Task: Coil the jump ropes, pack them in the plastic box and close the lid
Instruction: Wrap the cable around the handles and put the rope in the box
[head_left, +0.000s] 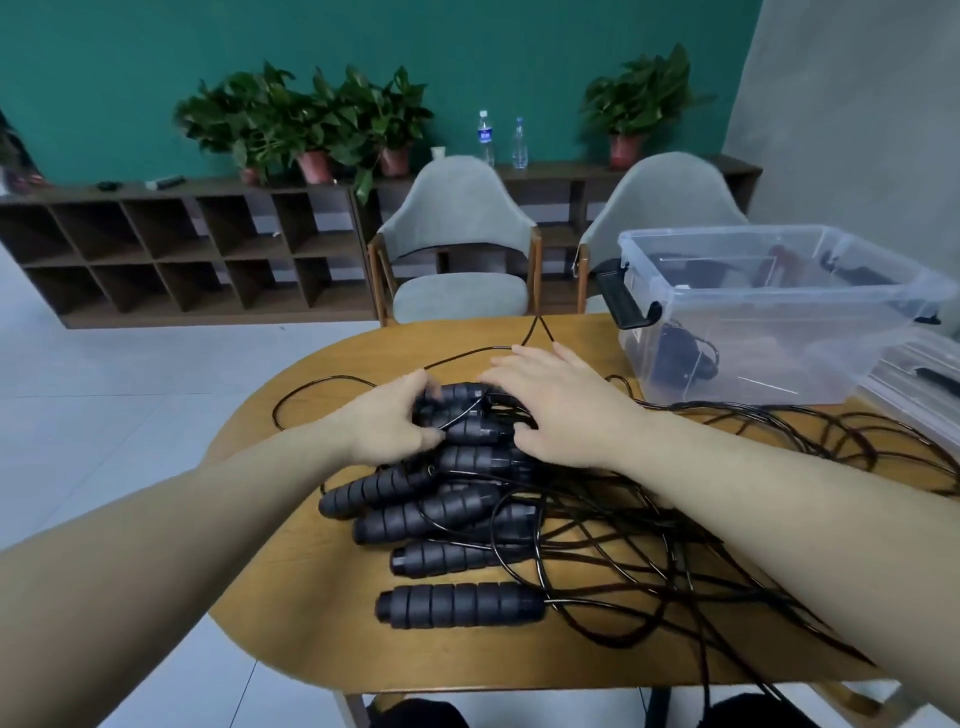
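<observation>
Teal wall (467, 47) — dark cubby shelf (176, 249), two grey chairs (457, 208).

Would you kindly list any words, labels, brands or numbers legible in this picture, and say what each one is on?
No text can be read.
Left water bottle on the shelf: blue label, print too small and blurred.
Right water bottle: no label visible.
Plastic box: pale patch on its left wall, nothing legible.
Jump rope handles: no markings seen.

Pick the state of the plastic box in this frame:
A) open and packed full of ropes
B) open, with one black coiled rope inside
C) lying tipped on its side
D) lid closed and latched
B: the plastic box stands upright without its lid, and through its clear wall a single dark coiled rope shows at the bottom, with the rest bare.
</observation>
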